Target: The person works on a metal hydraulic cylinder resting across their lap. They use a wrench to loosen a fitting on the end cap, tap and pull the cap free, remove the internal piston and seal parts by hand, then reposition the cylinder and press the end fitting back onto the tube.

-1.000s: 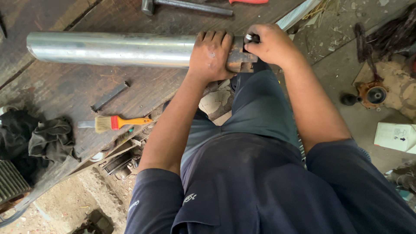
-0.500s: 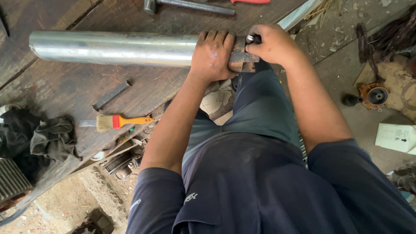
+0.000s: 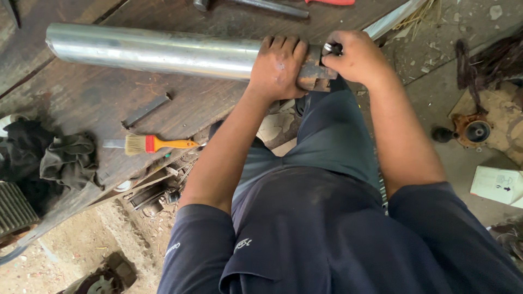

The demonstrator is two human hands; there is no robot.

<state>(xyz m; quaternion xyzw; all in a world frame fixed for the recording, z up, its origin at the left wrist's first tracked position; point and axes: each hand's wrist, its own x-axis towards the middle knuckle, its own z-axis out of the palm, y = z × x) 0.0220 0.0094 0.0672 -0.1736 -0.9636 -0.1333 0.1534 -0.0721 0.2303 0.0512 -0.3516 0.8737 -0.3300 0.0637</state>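
Note:
A long shiny steel tube (image 3: 147,51) lies across a worn wooden bench (image 3: 81,100). My left hand (image 3: 277,66) wraps over the tube near its right end, fingers curled over the top. Just right of it, a rusty end piece (image 3: 315,75) sticks out of the tube. My right hand (image 3: 354,57) is closed around a small dark metal part (image 3: 331,49) at that end. The two hands nearly touch. What lies under the palms is hidden.
A small brush with an orange handle (image 3: 155,144) and a flat dark metal bar (image 3: 144,110) lie on the bench. Dark rags (image 3: 60,160) sit at the left edge. A hammer (image 3: 250,5) lies at the top. A rusty round part (image 3: 473,130) and a white box (image 3: 498,185) rest on the floor at right.
Both hands keep their grip on the tube's right end. The tube and hands sit a little lower and to the right in view; otherwise nothing visibly moved.

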